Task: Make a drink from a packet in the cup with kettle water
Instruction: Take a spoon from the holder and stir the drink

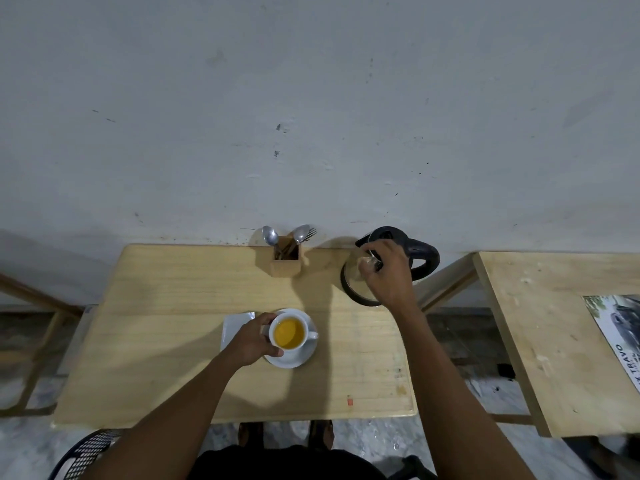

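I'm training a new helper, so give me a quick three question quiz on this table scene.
1. True or false: the cup stands on a saucer.
2. Which hand touches the cup: A left, B right?
3. What colour is the drink in the cup?

Key: 1 true. 2 A: the left hand grips it, while the right hand is up at the kettle, holding something small I can't identify. 3 yellow-orange.

1 head camera looks steeply down over the table (166, 306).
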